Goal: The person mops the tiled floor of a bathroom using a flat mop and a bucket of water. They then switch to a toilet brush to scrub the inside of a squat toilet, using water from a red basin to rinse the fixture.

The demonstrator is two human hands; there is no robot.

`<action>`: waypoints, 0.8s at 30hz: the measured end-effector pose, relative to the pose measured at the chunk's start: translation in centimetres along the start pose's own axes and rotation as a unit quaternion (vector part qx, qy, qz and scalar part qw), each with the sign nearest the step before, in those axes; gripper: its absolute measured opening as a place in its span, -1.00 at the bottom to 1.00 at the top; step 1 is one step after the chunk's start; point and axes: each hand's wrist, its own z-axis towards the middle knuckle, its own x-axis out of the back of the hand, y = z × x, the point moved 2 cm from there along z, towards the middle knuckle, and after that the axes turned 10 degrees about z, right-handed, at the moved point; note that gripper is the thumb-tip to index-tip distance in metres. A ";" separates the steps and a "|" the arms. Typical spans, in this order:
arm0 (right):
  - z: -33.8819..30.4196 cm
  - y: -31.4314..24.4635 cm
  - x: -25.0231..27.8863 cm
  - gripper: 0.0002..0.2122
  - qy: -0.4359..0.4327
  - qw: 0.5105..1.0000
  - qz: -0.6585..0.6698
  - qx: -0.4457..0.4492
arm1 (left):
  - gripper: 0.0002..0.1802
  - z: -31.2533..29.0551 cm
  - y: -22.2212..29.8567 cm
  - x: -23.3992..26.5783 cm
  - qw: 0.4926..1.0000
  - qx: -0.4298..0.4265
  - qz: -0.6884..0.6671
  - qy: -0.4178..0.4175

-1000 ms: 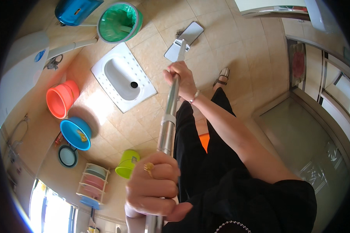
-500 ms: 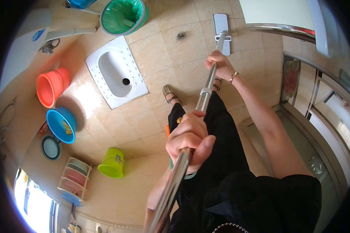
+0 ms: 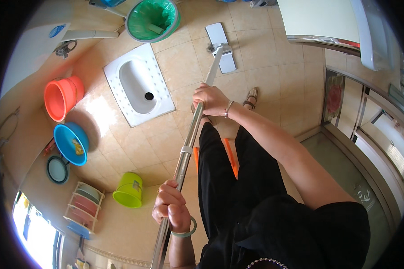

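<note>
A flat mop with a white rectangular head [image 3: 226, 59] and a long silver pole [image 3: 184, 161] slants across the middle. My left hand [image 3: 171, 207], a pale green bangle at its wrist, is closed around the lower part of the pole. Farther up, my right hand [image 3: 211, 100] grips the same pole, below its light grey upper section. The mop head lies flat on the tiled floor, ahead of my feet. A small dark clump [image 3: 210, 47], hair-like, touches or sits right beside its left edge.
Left of the mop, a white squat toilet [image 3: 164, 101] is set in the floor. A lined bin [image 3: 129, 28] stands beyond it. Red [image 3: 76, 89], blue [image 3: 58, 133] and lime [image 3: 129, 197] buckets or basins sit along the left. Orange bars [image 3: 231, 158] show between my legs. A glass-panelled door frame [image 3: 327, 127] stands right.
The mop head has slid left and slightly nearer, up to the dark clump. Both hands have swung left with the pole, the left one also lower. My feet have shifted position.
</note>
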 end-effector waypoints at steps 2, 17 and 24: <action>-0.1 -0.8 0.3 -0.93 0.030 0.999 0.003 0.021 | -0.60 0.2 -0.4 0.4 0.999 -0.026 0.006 -0.027; -7.0 8.1 5.5 -0.69 0.585 0.776 0.176 -0.157 | -0.83 10.8 3.6 -15.4 0.918 0.029 -0.132 -0.373; -4.2 10.9 12.6 -0.67 0.642 0.745 0.132 -0.123 | -0.76 16.6 6.0 -26.2 0.931 0.019 -0.107 -0.347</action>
